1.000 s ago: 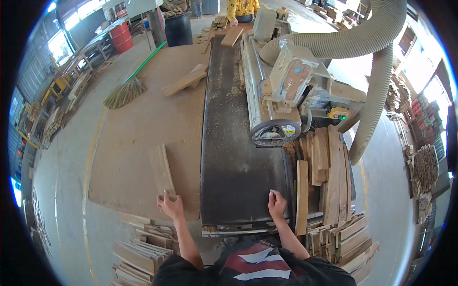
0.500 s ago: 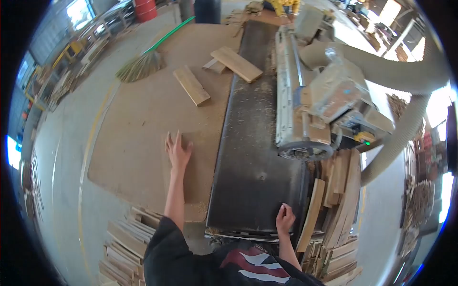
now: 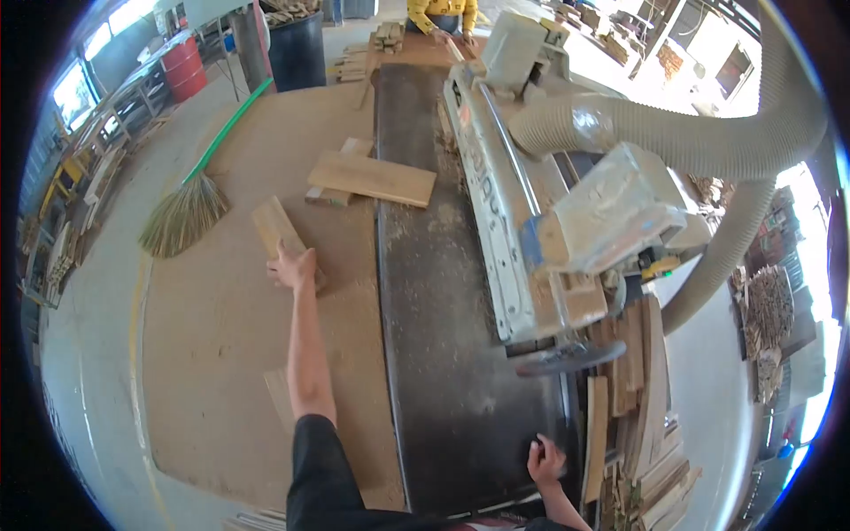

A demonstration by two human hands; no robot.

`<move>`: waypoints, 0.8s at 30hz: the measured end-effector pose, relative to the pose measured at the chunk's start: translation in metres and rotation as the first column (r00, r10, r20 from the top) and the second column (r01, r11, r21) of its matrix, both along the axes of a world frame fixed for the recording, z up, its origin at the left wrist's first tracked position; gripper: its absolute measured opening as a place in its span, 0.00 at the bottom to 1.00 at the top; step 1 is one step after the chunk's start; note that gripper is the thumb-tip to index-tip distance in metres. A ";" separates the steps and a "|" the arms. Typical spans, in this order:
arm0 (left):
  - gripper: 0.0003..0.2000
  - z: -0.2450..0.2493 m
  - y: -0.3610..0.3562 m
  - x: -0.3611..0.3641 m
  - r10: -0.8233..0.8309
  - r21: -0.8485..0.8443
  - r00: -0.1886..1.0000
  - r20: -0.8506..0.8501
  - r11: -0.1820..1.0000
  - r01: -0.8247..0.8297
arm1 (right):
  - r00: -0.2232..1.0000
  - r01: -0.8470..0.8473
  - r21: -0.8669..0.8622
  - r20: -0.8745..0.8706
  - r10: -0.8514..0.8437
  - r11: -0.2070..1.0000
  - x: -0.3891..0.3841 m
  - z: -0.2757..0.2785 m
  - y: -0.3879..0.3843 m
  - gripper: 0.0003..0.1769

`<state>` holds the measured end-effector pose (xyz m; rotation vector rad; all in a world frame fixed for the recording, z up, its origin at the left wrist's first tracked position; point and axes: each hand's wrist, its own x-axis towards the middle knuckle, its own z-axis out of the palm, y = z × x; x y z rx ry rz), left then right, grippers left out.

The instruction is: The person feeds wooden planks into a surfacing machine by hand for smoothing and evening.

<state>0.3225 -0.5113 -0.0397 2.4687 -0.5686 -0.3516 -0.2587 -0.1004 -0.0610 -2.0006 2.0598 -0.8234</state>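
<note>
My left hand (image 3: 290, 264) is stretched out over the brown table, its fingers and thumb closed round the near part of a short wooden board (image 3: 271, 221). That board lies flat at a slant. Beyond it, a longer wooden plank (image 3: 376, 180) rests partly on another piece of wood (image 3: 329, 196) and reaches over the edge of the black conveyor belt (image 3: 438, 380). Low over the near end of the belt is my right hand (image 3: 546, 460), its fingers loosely curled with nothing visible in them.
A machine (image 3: 513, 203) with a thick grey hose (image 3: 655, 133) spans the belt. Its handwheel (image 3: 571, 358) juts out near several stacked boards (image 3: 642, 372). A green-handled broom (image 3: 188, 212) lies on the table's left side. At the far end stands a person in yellow sleeves (image 3: 423, 16).
My left hand has moved forward from the bare table surface onto the short board and closed on it. The view has shifted forward and turned. My right hand stays over the belt's near end.
</note>
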 end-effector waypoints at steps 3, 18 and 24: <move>0.49 0.002 -0.033 -0.003 0.018 -0.251 0.995 -0.099 0.967 -0.043 | 1.000 0.011 -0.002 -0.018 -0.011 1.000 0.008 0.000 -0.005 0.11; 0.64 0.014 -0.263 0.018 -0.427 0.011 0.903 -0.038 0.904 0.428 | 0.969 0.007 -0.006 -0.247 -0.008 1.000 0.000 -0.004 -0.004 0.14; 0.64 0.007 -0.235 0.004 -0.370 -0.025 0.929 -0.030 0.929 0.369 | 0.983 0.013 0.037 -0.184 -0.006 0.999 0.002 -0.008 -0.001 0.12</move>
